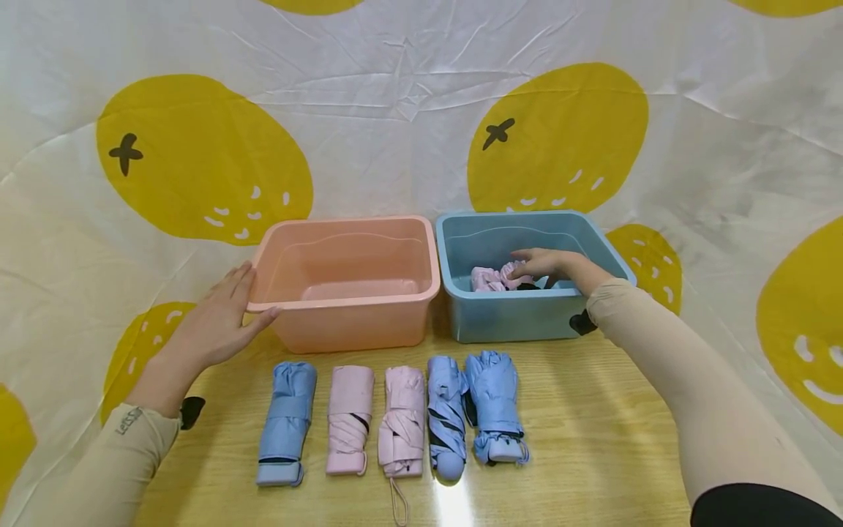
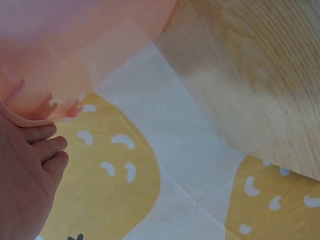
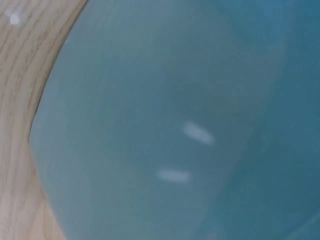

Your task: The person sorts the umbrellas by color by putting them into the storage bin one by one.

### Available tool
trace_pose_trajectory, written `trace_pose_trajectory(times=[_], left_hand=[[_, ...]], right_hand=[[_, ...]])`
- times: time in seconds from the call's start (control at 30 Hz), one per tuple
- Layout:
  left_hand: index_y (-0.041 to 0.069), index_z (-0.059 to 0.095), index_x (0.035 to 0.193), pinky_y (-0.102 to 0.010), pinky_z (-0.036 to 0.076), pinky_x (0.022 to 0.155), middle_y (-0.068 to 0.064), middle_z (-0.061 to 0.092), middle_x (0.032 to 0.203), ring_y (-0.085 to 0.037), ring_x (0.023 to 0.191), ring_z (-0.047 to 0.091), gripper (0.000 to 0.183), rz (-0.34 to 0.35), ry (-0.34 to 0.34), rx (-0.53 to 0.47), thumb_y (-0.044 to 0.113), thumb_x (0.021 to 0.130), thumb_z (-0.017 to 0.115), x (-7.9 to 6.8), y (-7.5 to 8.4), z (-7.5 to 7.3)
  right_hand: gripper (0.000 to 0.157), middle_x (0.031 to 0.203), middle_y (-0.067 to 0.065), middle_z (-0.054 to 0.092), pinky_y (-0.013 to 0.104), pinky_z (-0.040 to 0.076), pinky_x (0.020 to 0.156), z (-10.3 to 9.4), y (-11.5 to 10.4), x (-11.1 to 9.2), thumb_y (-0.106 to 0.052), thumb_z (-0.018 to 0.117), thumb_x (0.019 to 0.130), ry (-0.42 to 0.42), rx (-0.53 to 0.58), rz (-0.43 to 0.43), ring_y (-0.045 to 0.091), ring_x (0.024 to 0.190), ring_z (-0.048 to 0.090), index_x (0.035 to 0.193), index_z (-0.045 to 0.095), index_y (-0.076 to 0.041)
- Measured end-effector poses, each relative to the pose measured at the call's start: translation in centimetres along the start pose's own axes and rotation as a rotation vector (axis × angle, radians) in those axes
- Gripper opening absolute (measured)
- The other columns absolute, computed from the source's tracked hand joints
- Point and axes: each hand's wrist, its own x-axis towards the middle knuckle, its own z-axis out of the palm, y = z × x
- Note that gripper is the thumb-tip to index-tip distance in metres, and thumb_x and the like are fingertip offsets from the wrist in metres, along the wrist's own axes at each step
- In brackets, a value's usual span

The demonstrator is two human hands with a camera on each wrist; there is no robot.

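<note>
My left hand [image 1: 220,315] rests at the left rim of an empty pink plastic bin [image 1: 356,327], thumb at the front corner. In the left wrist view, its fingers [image 2: 50,147] lie against the outside of that rim. Inside a blue plastic bin [image 1: 514,318], my right hand [image 1: 549,265] reaches over folded pink umbrellas [image 1: 487,279], its fingers spread beside one of them. Something black lies under that hand, partly hidden by the bin's front wall. The right wrist view shows only the blue bin's wall [image 3: 140,110], not the hand.
On the wooden table [image 1: 579,432], several folded umbrellas lie in a row before the bins: a blue one [image 1: 287,421], two pink ones [image 1: 350,421], and two more blue ones [image 1: 495,402]. A white cloth with yellow fruit shapes [image 1: 395,154] hangs behind.
</note>
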Motion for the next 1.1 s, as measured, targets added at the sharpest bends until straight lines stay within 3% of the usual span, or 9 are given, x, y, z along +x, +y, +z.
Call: trace_pose_trajectory(times=[0.3,0.4,0.5,0.57,0.63,0.7,0.97,1.1], left_hand=[[-0.011,0.008,0.161,-0.067,0.018,0.123,-0.033,0.009,0.169,-0.053,0.154,0.014,0.100,0.007,-0.009,0.003,0.061,0.104,0.047,0.0,0.3,-0.3],[-0.012,0.008,0.161,-0.067,0.018,0.123,-0.034,0.010,0.168,-0.054,0.154,0.014,0.100,0.012,-0.006,0.001,0.060,0.104,0.047,-0.1,0.3,-0.3],[-0.012,0.009,0.161,-0.067,0.018,0.122,-0.034,0.010,0.168,-0.054,0.154,0.015,0.100,0.016,0.002,-0.003,0.060,0.104,0.048,-0.2,0.2,-0.3],[-0.012,0.008,0.161,-0.067,0.018,0.122,-0.034,0.010,0.168,-0.054,0.153,0.015,0.100,0.019,0.004,-0.006,0.060,0.104,0.047,-0.2,0.2,-0.2],[-0.012,0.008,0.161,-0.067,0.018,0.122,-0.034,0.010,0.168,-0.054,0.153,0.015,0.100,0.022,0.009,-0.010,0.060,0.105,0.047,-0.3,0.1,-0.2],[-0.013,0.008,0.161,-0.067,0.018,0.122,-0.034,0.009,0.168,-0.055,0.153,0.015,0.100,0.024,0.013,-0.010,0.060,0.105,0.047,-0.3,0.0,-0.1],[-0.013,0.009,0.160,-0.067,0.019,0.122,-0.035,0.011,0.167,-0.055,0.152,0.017,0.099,0.032,0.022,-0.013,0.059,0.105,0.047,-0.5,0.1,-0.1],[-0.013,0.009,0.160,-0.067,0.019,0.122,-0.035,0.010,0.168,-0.055,0.153,0.016,0.099,0.032,0.014,-0.013,0.059,0.105,0.048,-0.4,0.3,-0.2]], right_hand=[[0.080,0.167,0.033,0.015,0.069,0.045,0.106,0.1,-0.8,-2.3,-0.035,0.055,0.108,0.121,-0.061,-0.067,0.054,0.148,0.029,0.166,0.012,0.000],[0.077,0.167,0.033,0.018,0.058,0.052,0.096,0.2,-1.3,-3.6,-0.033,0.056,0.107,0.185,-0.053,-0.110,0.051,0.127,0.050,0.166,0.016,-0.002],[0.075,0.166,0.030,0.025,0.053,0.052,0.090,0.4,-1.8,-4.9,-0.033,0.058,0.107,0.266,-0.050,-0.149,0.046,0.116,0.055,0.165,0.022,-0.004],[0.074,0.166,0.028,0.028,0.057,0.050,0.097,0.6,-2.1,-5.8,-0.034,0.059,0.106,0.315,-0.024,-0.171,0.047,0.123,0.054,0.165,0.025,-0.005],[0.073,0.166,0.026,0.030,0.062,0.044,0.108,0.7,-2.4,-6.8,-0.035,0.060,0.106,0.353,-0.006,-0.194,0.047,0.142,0.042,0.164,0.026,-0.006],[0.072,0.166,0.023,0.031,0.064,0.040,0.112,0.9,-2.7,-7.8,-0.034,0.061,0.106,0.381,0.041,-0.223,0.048,0.147,0.035,0.164,0.028,-0.007],[0.065,0.162,0.014,0.042,0.059,0.047,0.107,3.1,-3.2,-12.2,-0.034,0.063,0.105,0.504,0.165,-0.363,0.039,0.138,0.050,0.161,0.038,-0.012],[0.057,0.154,0.010,0.051,0.049,0.053,0.099,5.1,-3.0,-13.9,-0.033,0.063,0.105,0.602,0.214,-0.408,0.030,0.125,0.058,0.156,0.045,-0.015]])
